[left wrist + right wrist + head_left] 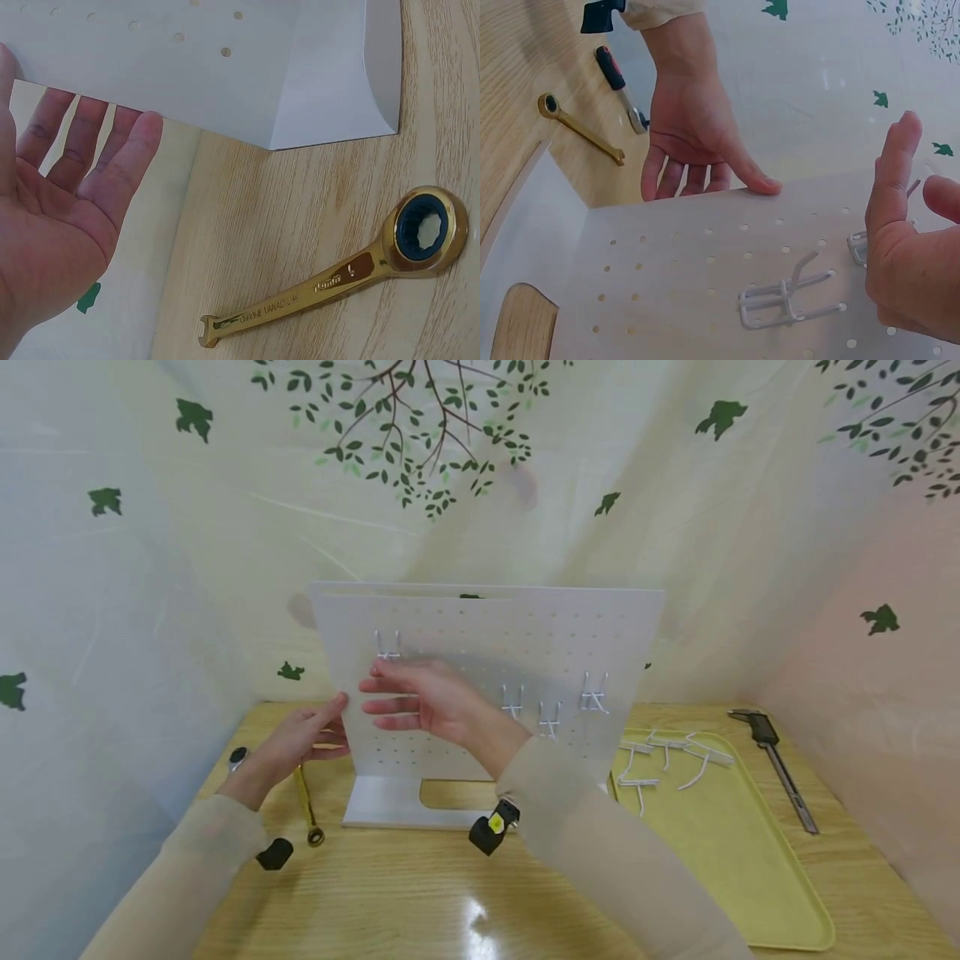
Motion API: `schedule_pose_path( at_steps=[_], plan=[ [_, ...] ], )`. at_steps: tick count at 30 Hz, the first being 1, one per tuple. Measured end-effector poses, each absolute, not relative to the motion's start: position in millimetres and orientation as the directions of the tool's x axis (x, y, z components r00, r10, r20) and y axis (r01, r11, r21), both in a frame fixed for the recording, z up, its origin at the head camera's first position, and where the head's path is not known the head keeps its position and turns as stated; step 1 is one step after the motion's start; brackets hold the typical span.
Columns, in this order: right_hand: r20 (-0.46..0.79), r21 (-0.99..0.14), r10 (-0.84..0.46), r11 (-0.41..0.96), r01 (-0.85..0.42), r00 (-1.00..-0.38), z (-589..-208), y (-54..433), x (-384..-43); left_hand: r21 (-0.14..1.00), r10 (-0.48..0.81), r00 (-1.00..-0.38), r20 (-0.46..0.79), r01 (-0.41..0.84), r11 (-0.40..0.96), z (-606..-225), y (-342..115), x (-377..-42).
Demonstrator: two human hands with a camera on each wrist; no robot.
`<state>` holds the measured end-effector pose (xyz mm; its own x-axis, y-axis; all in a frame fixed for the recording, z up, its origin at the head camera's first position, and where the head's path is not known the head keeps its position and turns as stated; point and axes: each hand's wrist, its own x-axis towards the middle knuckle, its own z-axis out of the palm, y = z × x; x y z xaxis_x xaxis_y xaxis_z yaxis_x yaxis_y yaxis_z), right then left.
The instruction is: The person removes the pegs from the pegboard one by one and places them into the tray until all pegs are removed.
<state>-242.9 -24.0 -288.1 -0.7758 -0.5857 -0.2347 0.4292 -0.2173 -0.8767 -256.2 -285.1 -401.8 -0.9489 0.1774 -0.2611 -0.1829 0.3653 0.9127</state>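
A white pegboard point(480, 635) stands upright on its base. My left hand point(303, 739) holds its left edge, the thumb on the front face and the other fingers behind. My right hand point(431, 697) is held in front of the board's left part, fingers extended, thumb side up, with nothing gripped. Its fingertips lie close below a white wire hook point(387, 647) at the upper left. In the right wrist view another hook point(784, 300) sits in the holes beside this hand. More hooks point(594, 695) hang on the right half of the board.
A yellow tray point(750, 877) at the right has several loose white hooks point(637, 782). Beyond it lies a caliper point(776, 768). A gold ratcheting wrench point(315, 289) lies left of the base, near a red-and-black-handled ratchet point(615, 79). A leaf-patterned curtain point(187, 527) surrounds the table.
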Motion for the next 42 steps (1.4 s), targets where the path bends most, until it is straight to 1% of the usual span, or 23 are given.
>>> schedule_pose_path(
  at_steps=[11,22,42],
  plan=[
    [-0.234,-0.874,-0.559,-0.237,0.424,-0.795,-287.5,-26.8,-247.1,0.915,0.174,-0.948,-0.265,-0.19,0.355,-403.6,-286.2,-257.0],
    [-0.269,-0.845,-0.521,-0.276,0.458,-0.81,-290.6,-28.0,-253.1,0.92,0.173,-0.951,-0.256,-0.185,0.346,-406.4,-284.3,-259.1],
    [-0.271,-0.864,-0.535,-0.231,0.448,-0.8,-286.4,-27.1,-251.7,0.915,0.178,-0.949,-0.261,-0.185,0.358,-404.1,-286.5,-257.8]
  ],
)
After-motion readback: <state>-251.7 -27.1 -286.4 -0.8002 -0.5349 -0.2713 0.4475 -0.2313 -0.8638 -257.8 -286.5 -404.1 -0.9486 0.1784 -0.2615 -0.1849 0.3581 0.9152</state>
